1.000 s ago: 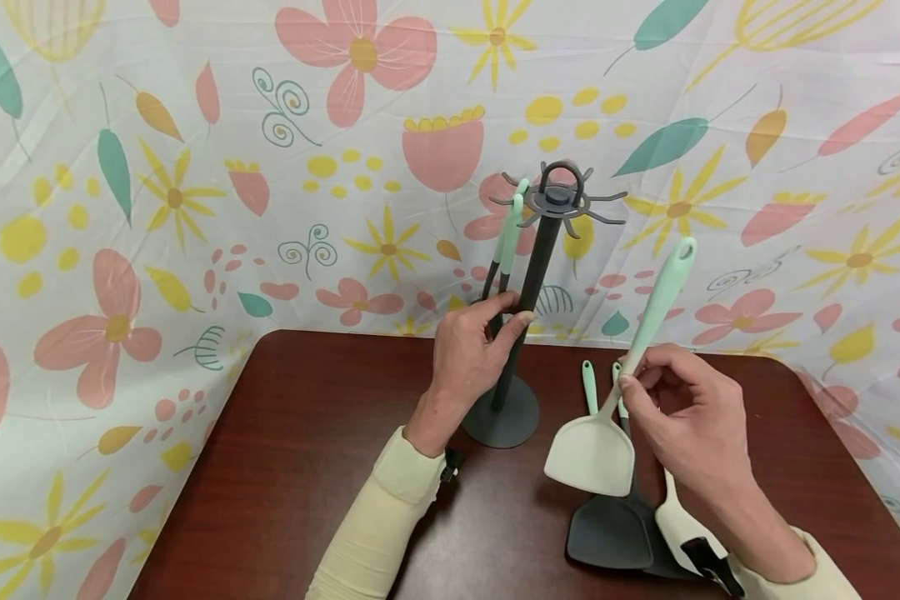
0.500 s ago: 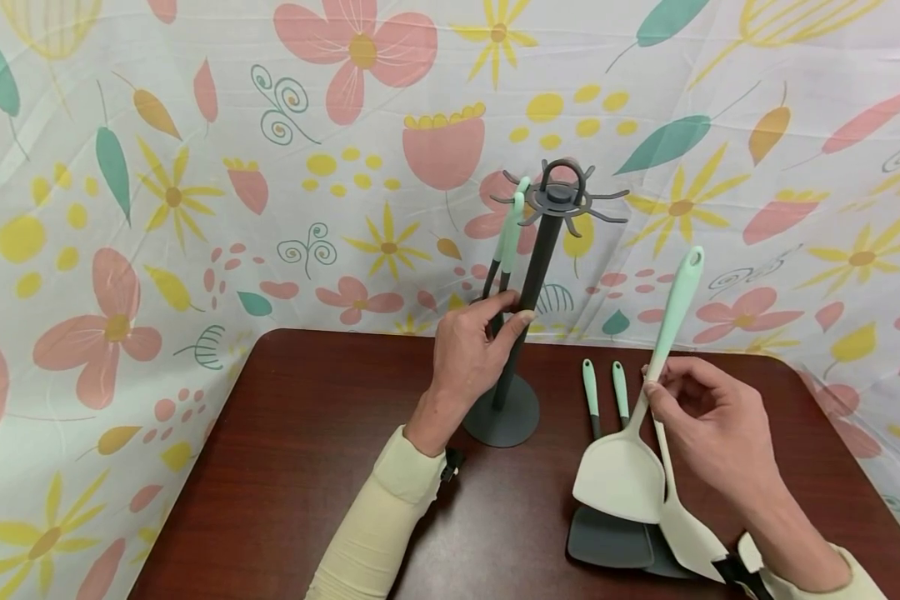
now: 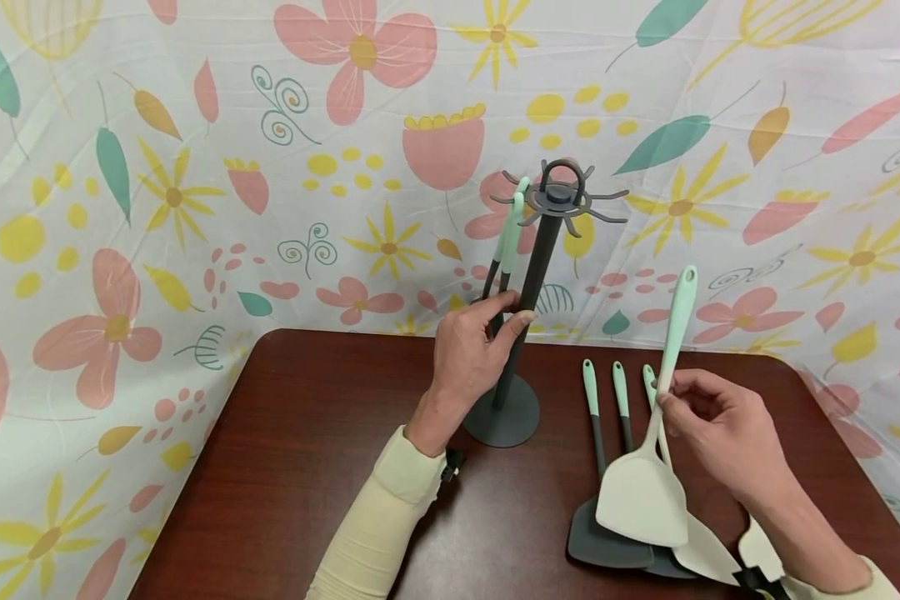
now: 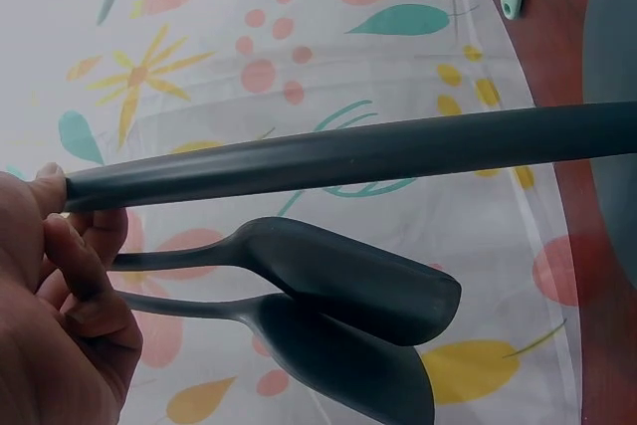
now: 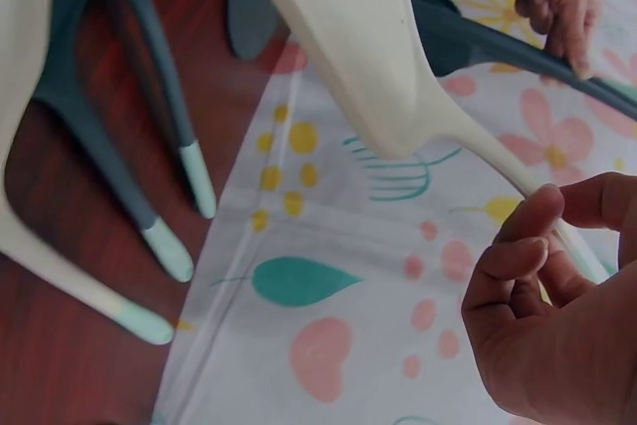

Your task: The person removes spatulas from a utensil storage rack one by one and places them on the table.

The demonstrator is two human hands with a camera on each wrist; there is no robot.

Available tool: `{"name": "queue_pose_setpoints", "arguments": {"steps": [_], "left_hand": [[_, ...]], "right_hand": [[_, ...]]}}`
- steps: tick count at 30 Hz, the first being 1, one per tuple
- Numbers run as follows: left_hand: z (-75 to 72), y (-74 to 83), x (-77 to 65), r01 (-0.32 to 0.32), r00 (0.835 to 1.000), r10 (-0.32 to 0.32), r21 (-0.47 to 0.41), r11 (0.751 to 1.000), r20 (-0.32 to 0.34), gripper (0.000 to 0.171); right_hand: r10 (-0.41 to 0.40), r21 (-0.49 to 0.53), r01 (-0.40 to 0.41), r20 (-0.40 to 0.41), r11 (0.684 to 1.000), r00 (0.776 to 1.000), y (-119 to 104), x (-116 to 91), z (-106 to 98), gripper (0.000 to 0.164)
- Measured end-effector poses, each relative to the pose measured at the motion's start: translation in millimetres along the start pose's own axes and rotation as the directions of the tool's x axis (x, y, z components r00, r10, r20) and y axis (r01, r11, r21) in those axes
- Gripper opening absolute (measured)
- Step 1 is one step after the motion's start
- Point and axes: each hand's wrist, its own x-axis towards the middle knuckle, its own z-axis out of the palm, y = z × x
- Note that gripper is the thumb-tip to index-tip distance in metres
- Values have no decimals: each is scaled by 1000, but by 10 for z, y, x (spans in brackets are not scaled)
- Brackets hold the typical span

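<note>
My left hand [image 3: 468, 354] grips the pole of a dark grey utensil stand [image 3: 542, 258], thumb on the near side. Two dark utensils with mint handles [image 3: 510, 233] hang on the stand's left hooks; their dark heads [image 4: 358, 281] show in the left wrist view. Above the table, my right hand [image 3: 727, 425] pinches a cream spatula [image 3: 642, 498] by its shaft, below the mint handle. It is tilted, handle up and broad blade down. Beneath it lie dark turners [image 3: 607, 542] and a cream utensil [image 3: 708, 550], partly covered by the blade in the head view.
The stand's round base [image 3: 504, 417] rests on a brown wooden table [image 3: 285, 500]. Bare hooks [image 3: 603, 208] stick out at the stand's right. Another cream piece [image 3: 761, 546] is partly hidden by my right wrist. A flowered cloth [image 3: 195, 167] hangs behind the table.
My right hand has moved right and toward the table's front edge, carrying the cream spatula lower over the lying utensils. My left hand has stayed on the pole.
</note>
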Motion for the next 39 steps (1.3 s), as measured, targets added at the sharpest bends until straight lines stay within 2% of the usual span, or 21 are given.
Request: {"name": "queue_pose_setpoints", "arguments": {"steps": [10,18,21,29,35,39], "left_hand": [[-4,-1,3,13,1000,-13,-9,1000,-1,27],[-15,4,28,-4,1000,4,-6,1000,3,24],[-20,7,28,-1,1000,1,-9,1000,6,23],[-10,5,16,10,1000,-10,-9,1000,24,24],[0,10,8,16,1000,-16,-3,1000,27,25],[-3,13,5,17,1000,-17,-9,1000,26,23]], "right_hand": [[144,-3,-145,115,989,983,355,97,-159,18],[190,114,-216,205,970,960,600,125,-314,16],[195,120,-228,237,966,952,705,128,-371,16],[301,113,-351,318,929,899,934,124,-505,19],[313,132,-384,376,914,872,1045,110,-552,20],[325,129,-415,433,901,841,1107,104,-559,22]]}}
